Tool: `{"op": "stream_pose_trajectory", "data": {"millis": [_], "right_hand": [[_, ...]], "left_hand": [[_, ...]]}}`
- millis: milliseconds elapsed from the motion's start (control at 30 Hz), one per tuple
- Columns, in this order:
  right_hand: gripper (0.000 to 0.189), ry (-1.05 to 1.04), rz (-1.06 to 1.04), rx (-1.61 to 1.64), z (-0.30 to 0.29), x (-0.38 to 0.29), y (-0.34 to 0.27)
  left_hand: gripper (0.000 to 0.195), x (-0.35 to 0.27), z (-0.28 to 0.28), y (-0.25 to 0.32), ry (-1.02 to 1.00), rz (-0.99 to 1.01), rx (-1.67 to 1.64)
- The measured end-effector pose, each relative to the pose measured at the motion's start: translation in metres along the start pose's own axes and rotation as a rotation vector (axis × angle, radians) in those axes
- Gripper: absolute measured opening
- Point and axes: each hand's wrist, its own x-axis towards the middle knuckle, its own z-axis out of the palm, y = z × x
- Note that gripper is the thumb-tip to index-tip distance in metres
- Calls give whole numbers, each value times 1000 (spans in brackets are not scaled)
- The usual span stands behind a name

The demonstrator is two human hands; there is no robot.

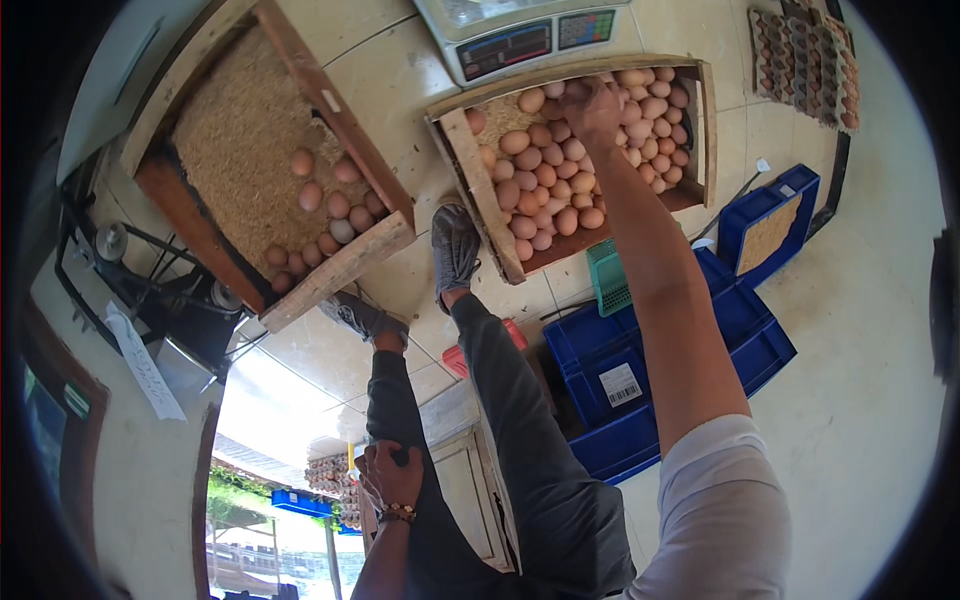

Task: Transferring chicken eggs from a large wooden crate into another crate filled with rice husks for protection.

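Note:
My right hand point(596, 112) reaches into a wooden box point(474, 191) of brown eggs, near its far side. Its fingers curl down among the eggs point(551, 154); whether they grip one is hidden. Many eggs lie close together there, over light brown husk or sawdust bedding point(506, 116). My left hand point(391, 474), with a bracelet at the wrist, rests on my dark trouser leg point(397, 405) and holds nothing visible. To the left is a second wooden box point(337, 270), mostly bedding point(236, 120), with several eggs point(337, 204) gathered towards its near right corner.
A digital scale point(506, 52) stands beyond the egg box. Stacked egg trays point(802, 64) are at the far right. A green plastic basket point(609, 279), blue plastic crates point(592, 375) and a red object point(456, 361) lie nearby. A black metal frame point(154, 262) stands left.

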Motion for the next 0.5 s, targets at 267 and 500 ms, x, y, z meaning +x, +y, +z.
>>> {"op": "stream_pose_trajectory", "data": {"millis": [267,500], "right_hand": [[51,-71,147,82,-24,33,24],[63,-295,91,-138,-22,41,21]], "left_hand": [[28,-5,0,20,-34,-43,148],[29,-9,-3,28,-69,-69,119]]}}
